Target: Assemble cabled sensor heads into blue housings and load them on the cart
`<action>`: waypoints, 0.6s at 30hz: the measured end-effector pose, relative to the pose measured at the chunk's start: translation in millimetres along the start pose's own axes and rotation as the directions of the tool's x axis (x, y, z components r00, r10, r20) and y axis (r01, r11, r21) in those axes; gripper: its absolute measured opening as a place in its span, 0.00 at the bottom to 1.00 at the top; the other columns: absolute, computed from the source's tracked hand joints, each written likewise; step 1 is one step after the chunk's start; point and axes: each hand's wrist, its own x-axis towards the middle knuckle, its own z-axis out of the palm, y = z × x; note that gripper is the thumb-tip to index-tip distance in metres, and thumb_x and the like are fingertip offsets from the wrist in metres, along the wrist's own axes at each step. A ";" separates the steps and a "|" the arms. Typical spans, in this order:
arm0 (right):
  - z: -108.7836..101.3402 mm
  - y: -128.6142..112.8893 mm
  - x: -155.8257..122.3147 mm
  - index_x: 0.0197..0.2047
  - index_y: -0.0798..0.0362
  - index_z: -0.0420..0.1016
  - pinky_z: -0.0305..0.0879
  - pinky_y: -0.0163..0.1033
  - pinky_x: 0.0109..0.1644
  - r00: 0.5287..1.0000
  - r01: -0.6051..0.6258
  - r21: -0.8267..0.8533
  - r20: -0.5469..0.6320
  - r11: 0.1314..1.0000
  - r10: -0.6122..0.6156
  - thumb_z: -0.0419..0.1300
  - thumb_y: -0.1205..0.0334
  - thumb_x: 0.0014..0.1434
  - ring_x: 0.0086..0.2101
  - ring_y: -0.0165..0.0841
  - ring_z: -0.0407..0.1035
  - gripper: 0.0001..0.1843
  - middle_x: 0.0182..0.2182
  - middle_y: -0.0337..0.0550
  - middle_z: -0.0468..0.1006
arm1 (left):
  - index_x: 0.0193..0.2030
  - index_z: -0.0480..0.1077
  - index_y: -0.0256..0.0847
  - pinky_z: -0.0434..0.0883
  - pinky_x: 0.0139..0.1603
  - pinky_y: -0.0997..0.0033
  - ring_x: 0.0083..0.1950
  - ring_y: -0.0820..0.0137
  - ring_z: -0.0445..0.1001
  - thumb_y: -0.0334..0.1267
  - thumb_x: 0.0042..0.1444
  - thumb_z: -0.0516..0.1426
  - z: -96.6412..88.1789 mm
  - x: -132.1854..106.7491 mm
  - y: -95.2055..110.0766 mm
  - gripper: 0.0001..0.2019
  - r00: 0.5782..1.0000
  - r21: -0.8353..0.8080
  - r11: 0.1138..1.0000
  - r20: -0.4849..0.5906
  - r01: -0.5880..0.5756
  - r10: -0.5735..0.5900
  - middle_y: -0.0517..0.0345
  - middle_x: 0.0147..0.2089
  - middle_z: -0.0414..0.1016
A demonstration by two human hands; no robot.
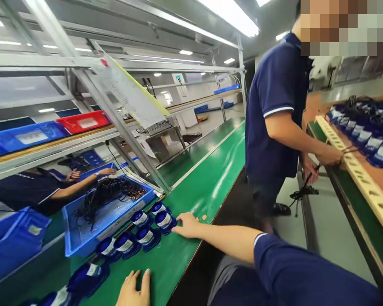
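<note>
On the green belt (191, 250), my right hand (188, 226) is closed at the edge of a dark-blue round plastic part with a white label (165, 221). My thumb and fingers meet its right side; their tips are partly hidden. My left hand (134, 290) is low in the view, fingers spread, with nothing in it. Several similar labelled blue parts (146, 236) stand in a cluster left of my right hand. More of them, such as a larger-looking blue part (88, 278), lie left of my left hand, blurred and partly cut off.
A blue bin (115, 227) of black cables sits beyond the parts, and a person's arm (73, 189) reaches to it. At right, another person (274, 106) handles black cable (303, 191) beside a perforated strip (357, 170). A metal frame (124, 136) rises over the belt.
</note>
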 end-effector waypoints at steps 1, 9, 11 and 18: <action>-10.6 5.5 -10.9 0.38 0.52 0.80 0.71 0.36 0.41 1.000 -0.012 0.060 -0.020 0.998 0.013 0.77 0.55 0.46 0.36 0.34 0.76 0.18 0.34 0.39 0.82 | 0.51 0.75 0.28 0.68 0.68 0.46 0.66 0.45 0.69 0.63 0.55 0.41 -7.0 -6.8 5.3 0.40 1.000 0.021 1.000 0.002 -0.010 0.010 0.32 0.63 0.72; -179.9 85.2 -58.2 0.72 0.62 0.47 0.71 0.49 0.50 0.740 0.085 0.241 -0.665 0.967 0.101 0.52 0.41 0.67 0.49 0.40 0.72 0.42 0.62 0.71 0.64 | 0.53 0.74 0.25 0.66 0.70 0.49 0.66 0.48 0.69 0.58 0.58 0.43 -22.0 -27.2 36.7 0.37 0.996 0.033 0.996 -0.030 -0.084 0.085 0.30 0.63 0.72; -233.2 81.2 -69.4 0.76 0.52 0.33 0.72 0.51 0.50 0.484 0.271 0.053 -0.871 0.961 -0.089 0.51 0.38 0.66 0.53 0.42 0.71 0.48 0.71 0.66 0.48 | 0.53 0.74 0.24 0.66 0.69 0.48 0.66 0.46 0.70 0.59 0.58 0.42 -18.4 -27.7 24.6 0.38 0.996 0.058 0.995 -0.034 -0.081 0.083 0.28 0.63 0.72; -250.9 44.9 -51.3 0.76 0.55 0.15 0.64 0.63 0.59 0.235 0.096 -0.337 -0.907 0.937 -0.351 0.35 0.33 0.67 0.69 0.56 0.49 0.50 0.74 0.59 0.28 | 0.53 0.73 0.28 0.67 0.68 0.45 0.67 0.46 0.68 0.61 0.58 0.41 -5.3 -11.1 5.3 0.38 0.998 0.093 0.993 -0.014 -0.067 0.069 0.31 0.64 0.71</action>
